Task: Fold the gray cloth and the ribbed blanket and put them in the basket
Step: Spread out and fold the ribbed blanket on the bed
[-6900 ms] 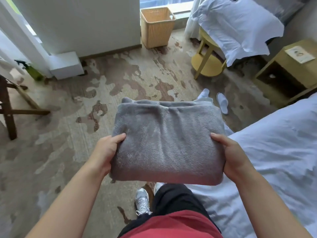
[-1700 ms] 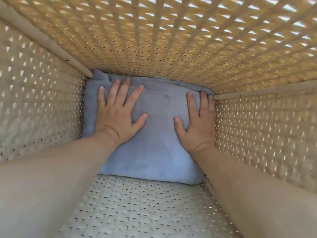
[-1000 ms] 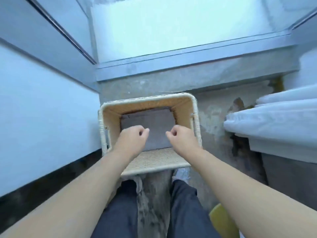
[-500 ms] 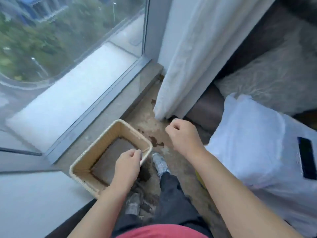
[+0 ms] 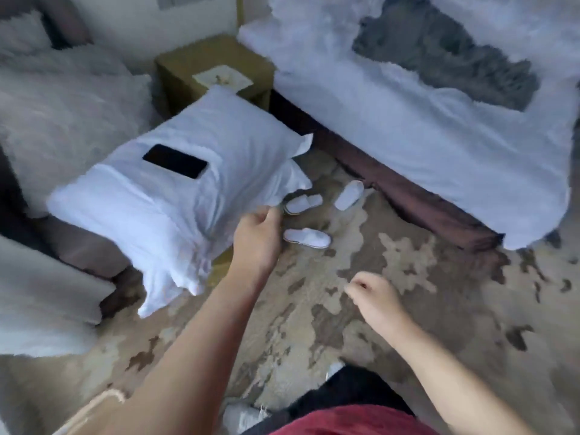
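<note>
Although neither hand carries anything, the step in hand is judged to be fetching the dark gray ribbed blanket [image 5: 445, 58]. It lies crumpled and unfolded on the white-sheeted bed [image 5: 423, 142] at the far right, well apart from both hands; its ribbing is too blurred to confirm.

Left hand [image 5: 257, 240]: fingers loosely curled, empty, just beside the lower corner of the white pillow [image 5: 175, 196]. Contact with the pillowcase cannot be confirmed.
Right hand [image 5: 373, 298]: fingers loosely curled, empty, over the mottled beige-and-brown carpet [image 5: 423, 309].
Gray cloth: not in view.
Basket: a pale woven edge [image 5: 103, 400] at the lower left, beside the left forearm, is probably its rim, though blur leaves this uncertain.

Recommendations:
- Approach the bed over the open carpet, stepping clear of the three white slippers [image 5: 307, 238] lying between pillow and bed.
- Keep the left arm off the pillow. A black phone [image 5: 175, 165] lies flat on top of it and the pillow overhangs its support, so a knock could send the phone off.
- Take the blanket by two corners of one edge, one in each hand, and lift it clear so the sheet is not dragged along.
- Spread it flat on the bed and fold in halves until the bundle looks narrow enough for the basket.
- The blanket appears thick and soft, so press each fold flat or it is likely to spring open.
</note>
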Tool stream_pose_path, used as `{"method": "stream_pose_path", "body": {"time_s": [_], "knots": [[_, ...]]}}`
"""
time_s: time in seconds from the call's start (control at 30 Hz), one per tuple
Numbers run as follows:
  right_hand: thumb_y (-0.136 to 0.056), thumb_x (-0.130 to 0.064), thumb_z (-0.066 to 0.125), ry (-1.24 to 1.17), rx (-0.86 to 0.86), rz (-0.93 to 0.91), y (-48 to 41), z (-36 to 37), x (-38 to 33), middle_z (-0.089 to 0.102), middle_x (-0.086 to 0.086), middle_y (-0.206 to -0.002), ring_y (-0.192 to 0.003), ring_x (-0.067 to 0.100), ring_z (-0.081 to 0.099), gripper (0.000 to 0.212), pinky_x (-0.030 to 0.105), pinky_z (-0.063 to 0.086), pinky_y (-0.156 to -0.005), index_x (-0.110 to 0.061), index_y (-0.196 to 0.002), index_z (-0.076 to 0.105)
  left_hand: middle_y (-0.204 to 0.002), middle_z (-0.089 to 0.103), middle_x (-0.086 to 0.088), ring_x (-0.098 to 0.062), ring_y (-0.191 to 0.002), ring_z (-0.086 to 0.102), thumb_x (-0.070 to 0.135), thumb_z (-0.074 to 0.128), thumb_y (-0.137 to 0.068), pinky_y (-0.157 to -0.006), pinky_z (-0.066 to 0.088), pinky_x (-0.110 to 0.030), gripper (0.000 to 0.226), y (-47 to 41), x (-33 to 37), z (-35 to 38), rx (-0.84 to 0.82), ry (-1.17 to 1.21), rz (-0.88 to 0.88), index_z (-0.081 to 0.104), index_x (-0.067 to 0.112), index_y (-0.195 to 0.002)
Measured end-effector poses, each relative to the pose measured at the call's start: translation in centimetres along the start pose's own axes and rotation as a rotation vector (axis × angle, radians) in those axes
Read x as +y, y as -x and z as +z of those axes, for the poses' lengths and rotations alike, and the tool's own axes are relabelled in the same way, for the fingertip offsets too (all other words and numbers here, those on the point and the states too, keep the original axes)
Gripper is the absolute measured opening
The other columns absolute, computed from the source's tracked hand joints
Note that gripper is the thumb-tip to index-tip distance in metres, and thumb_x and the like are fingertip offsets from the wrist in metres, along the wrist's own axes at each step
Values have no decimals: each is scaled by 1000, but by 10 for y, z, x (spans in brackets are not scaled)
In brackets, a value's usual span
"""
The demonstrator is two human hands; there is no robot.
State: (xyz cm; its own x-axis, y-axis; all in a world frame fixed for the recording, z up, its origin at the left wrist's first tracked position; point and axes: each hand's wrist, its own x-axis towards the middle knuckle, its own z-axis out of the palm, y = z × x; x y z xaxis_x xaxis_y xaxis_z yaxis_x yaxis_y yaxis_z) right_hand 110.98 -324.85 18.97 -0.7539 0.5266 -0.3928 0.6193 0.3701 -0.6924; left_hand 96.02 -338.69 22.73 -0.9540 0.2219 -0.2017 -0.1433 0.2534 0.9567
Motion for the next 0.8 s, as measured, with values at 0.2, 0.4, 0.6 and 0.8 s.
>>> {"method": "stream_pose_path", "body": {"time_s": [0.2,0.4,0.6,0.8], "knots": [[-89,-18,54,-190,213,210,18,-119,116,36,3,-55,-52,16,36,32,29,24,-53,-15,-61,40,-46,30,7,-7,-43,28,23,46,-87,-41,23,-22,37,28,59,189,-396,-63,151,32,17,-54],[-89,-23,53,-234,327,322,6,-237,215,41,4,-58,-51,15,40,31,29,24,-52,-15,-60,42,-50,36,1,-10,-44,31,22,48,-87,-45,28,-25,35,59,49,328,-552,-270,84,36,16,-54],[-87,-23,53,-305,442,290,-56,-364,259,38,11,-66,-59,19,38,27,31,27,-62,-13,-65,41,-42,45,6,-6,-40,40,17,50,-93,-45,33,-22,45,60,31,403,-590,-452,10,45,17,-49],[-88,-20,52,-238,632,357,-107,-449,309,42,7,-56,-52,17,39,28,27,29,-51,-10,-64,43,-49,40,4,-11,-46,35,18,50,-92,-48,28,-26,41,16,25,502,-639,-716,59,40,14,-53]]}}
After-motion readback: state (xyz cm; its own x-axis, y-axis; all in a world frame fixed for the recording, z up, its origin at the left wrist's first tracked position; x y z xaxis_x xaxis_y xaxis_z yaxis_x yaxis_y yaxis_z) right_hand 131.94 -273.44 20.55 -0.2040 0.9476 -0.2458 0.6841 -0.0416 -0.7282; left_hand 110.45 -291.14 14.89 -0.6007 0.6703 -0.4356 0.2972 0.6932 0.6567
